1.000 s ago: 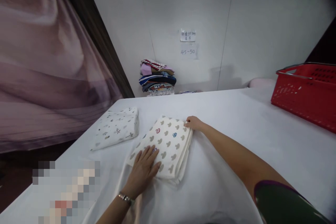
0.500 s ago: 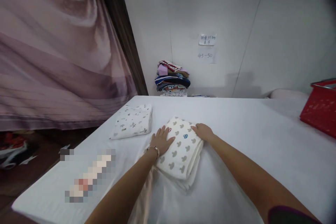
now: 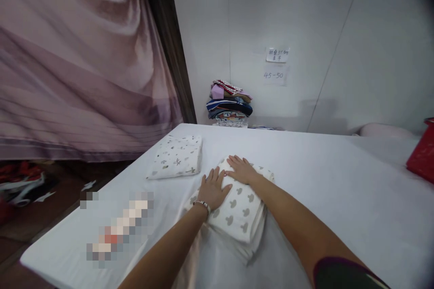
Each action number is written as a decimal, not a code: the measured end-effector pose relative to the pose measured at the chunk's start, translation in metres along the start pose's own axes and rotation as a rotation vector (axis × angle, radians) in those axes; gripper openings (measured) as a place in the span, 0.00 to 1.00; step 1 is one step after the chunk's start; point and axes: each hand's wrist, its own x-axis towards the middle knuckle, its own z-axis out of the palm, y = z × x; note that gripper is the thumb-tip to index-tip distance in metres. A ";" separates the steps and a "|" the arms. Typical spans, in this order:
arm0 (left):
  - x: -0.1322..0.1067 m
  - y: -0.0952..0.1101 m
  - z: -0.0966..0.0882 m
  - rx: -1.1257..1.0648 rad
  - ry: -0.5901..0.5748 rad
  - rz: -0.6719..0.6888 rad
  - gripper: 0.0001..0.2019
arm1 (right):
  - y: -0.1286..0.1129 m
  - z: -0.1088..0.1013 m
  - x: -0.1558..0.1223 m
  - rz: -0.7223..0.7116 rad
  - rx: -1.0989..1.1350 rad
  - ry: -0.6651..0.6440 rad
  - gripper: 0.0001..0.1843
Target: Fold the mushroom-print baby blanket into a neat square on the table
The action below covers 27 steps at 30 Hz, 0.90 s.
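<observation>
A folded white cloth [image 3: 233,216] with grey mushroom prints lies on the white table in front of me, its layered edges showing at the near right side. My left hand [image 3: 214,189] rests flat on its left part, fingers spread, a bracelet at the wrist. Flat on the upper part of the same cloth lies my right hand [image 3: 242,170], fingers stretched out towards the left and close to the left hand. Neither hand grips the fabric. Another folded white cloth [image 3: 178,156] with small dark prints lies farther back to the left, apart from both hands.
A pile of folded textiles [image 3: 230,104] stands behind the table's far edge, against the wall. At the far right sits a red basket [image 3: 422,153]. A pixelated patch covers something on the table's left side. A pink curtain [image 3: 74,63] hangs at the left.
My right hand has moved left from the cloth's far right corner onto its upper part, nearer my left hand. The left hand still lies on the cloth. The view has shifted slightly right.
</observation>
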 end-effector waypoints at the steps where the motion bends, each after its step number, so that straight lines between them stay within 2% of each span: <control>1: 0.000 0.000 0.001 0.000 0.011 0.003 0.32 | 0.003 0.004 0.001 0.006 0.002 -0.010 0.37; 6: 0.000 0.000 0.006 -0.013 0.019 -0.003 0.31 | 0.009 0.008 0.002 -0.009 -0.002 0.011 0.37; 11: 0.003 0.000 0.003 -0.037 -0.014 -0.004 0.32 | 0.011 -0.009 -0.005 0.069 0.135 -0.026 0.33; 15: 0.003 -0.001 0.004 -0.067 -0.019 -0.009 0.32 | 0.031 -0.020 -0.041 0.117 0.109 0.084 0.31; 19: 0.006 0.000 0.004 -0.076 -0.026 0.009 0.31 | 0.048 -0.022 -0.079 0.251 0.037 0.045 0.29; 21: 0.008 0.000 0.001 -0.092 -0.033 0.013 0.30 | 0.049 -0.024 -0.087 0.302 0.062 0.127 0.27; 23: 0.008 0.000 -0.005 -0.128 -0.032 0.020 0.29 | 0.047 -0.026 -0.093 0.300 0.134 0.277 0.25; 25: 0.002 0.002 -0.014 -0.187 0.036 0.057 0.26 | 0.040 -0.026 -0.102 0.280 0.262 0.396 0.23; 27: -0.012 0.007 -0.025 -0.277 0.147 0.141 0.22 | 0.032 -0.021 -0.115 0.276 0.381 0.459 0.20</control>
